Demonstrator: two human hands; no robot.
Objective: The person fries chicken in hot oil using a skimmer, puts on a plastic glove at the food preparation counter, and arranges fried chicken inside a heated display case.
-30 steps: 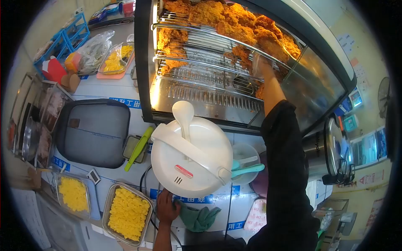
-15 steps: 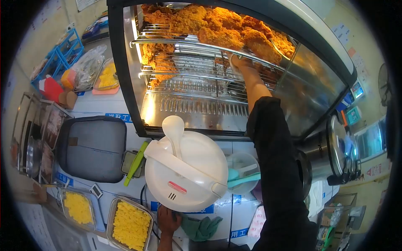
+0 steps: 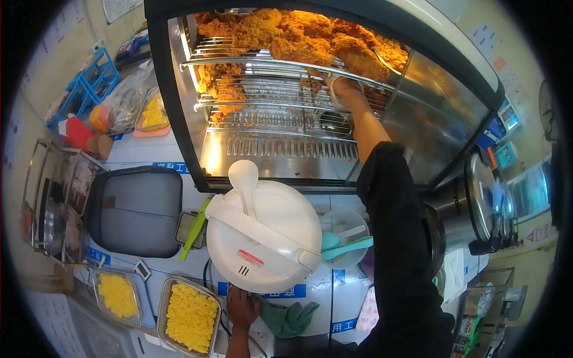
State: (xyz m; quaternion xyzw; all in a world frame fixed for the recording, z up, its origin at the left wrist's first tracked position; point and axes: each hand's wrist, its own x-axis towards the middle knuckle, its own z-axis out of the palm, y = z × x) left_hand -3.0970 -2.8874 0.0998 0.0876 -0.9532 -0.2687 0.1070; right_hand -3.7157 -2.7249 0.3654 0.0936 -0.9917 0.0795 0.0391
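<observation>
My right hand (image 3: 348,92) reaches between the wire racks of the glass-fronted warming cabinet (image 3: 280,185). Its fingers are closed on a white, paper-like wrapper (image 3: 335,95), largely hidden by the hand; whether food is inside cannot be seen. Browned fried chicken pieces (image 3: 304,51) lie on the upper rack above it, with others (image 3: 230,95) stacked at the left. My left hand (image 3: 242,307) rests on the counter in front of the white rice cooker (image 3: 268,238), fingers lying down and holding nothing visible. A green cloth (image 3: 289,319) lies beside it.
A white rice paddle (image 3: 243,179) lies on the cooker lid. To its right stands a clear tub (image 3: 352,256) with teal-handled utensils. Trays of yellow food (image 3: 191,316) and a grey padded case (image 3: 137,209) are at the left. A steel pot (image 3: 459,209) stands right.
The view has shifted slightly. My right hand stays inside the cabinet and has turned a little, with the white wrapper still in it. My left hand remains by the cooker.
</observation>
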